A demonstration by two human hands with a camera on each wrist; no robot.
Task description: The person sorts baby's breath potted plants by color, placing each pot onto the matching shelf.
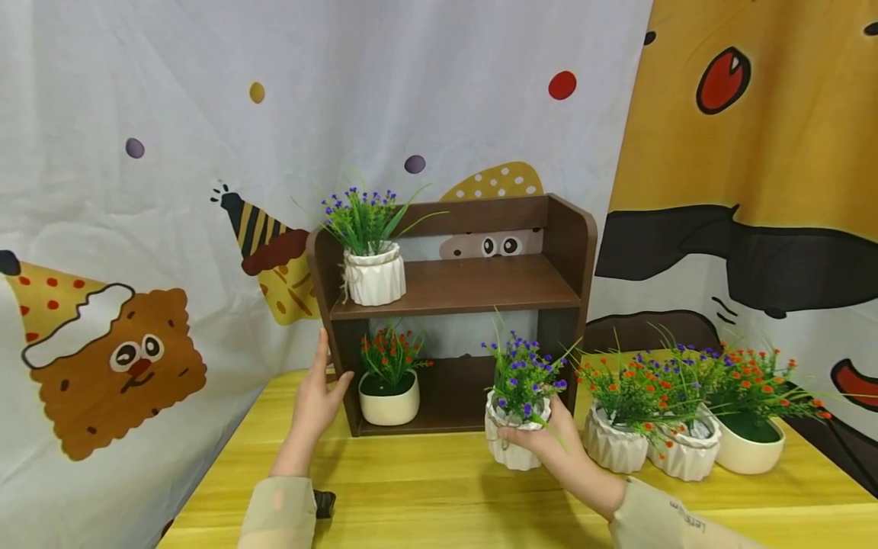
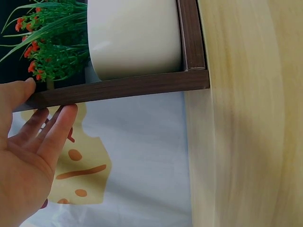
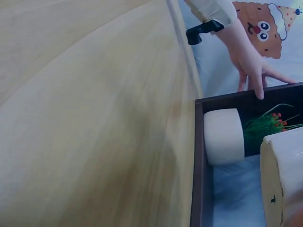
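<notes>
My right hand [image 1: 549, 442] grips a ribbed white flower pot [image 1: 506, 451] with purple flowers, thumb across its front. It is held before the right part of a brown two-tier shelf [image 1: 466, 284]; the pot also shows at the edge of the right wrist view. My left hand [image 1: 319, 393] is at the shelf's left side panel [image 2: 118, 89], fingers straight along its outer face and thumb by the front edge. A cream pot [image 1: 389, 406] with red flowers stands on the lower level near this hand. Another ribbed white pot [image 1: 376, 276], with purple flowers, stands above on the upper level's left.
To the right on the wooden table [image 1: 411, 496] stand two ribbed white pots, a nearer-left one [image 1: 613, 442] and a middle one [image 1: 689, 450], and a cream pot [image 1: 751, 450] with red flowers. A patterned curtain [image 1: 171, 191] hangs behind the shelf.
</notes>
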